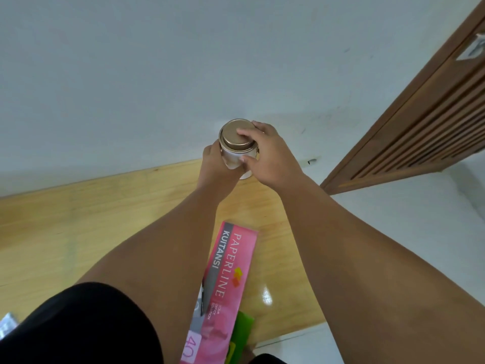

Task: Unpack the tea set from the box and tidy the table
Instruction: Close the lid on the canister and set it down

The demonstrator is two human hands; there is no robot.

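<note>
At table's far edge, lidded tin (237, 143) in both hands.

- Pale, plain wall (131, 74), filling the view from nine to one o'clock.
- Light wooden tabletop (78, 232), glossy, running from nine toward five o'clock, with a bright reflection (267, 295) near five o'clock.
- Brown slatted wooden door (420, 127), at two to three o'clock.
- Pale floor (433, 219), at four o'clock.

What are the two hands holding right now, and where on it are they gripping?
Both hold a small white tin with a gold metal lid. The left hand wraps its white side; the right hand grips the lid's edge and the upper body.
</note>
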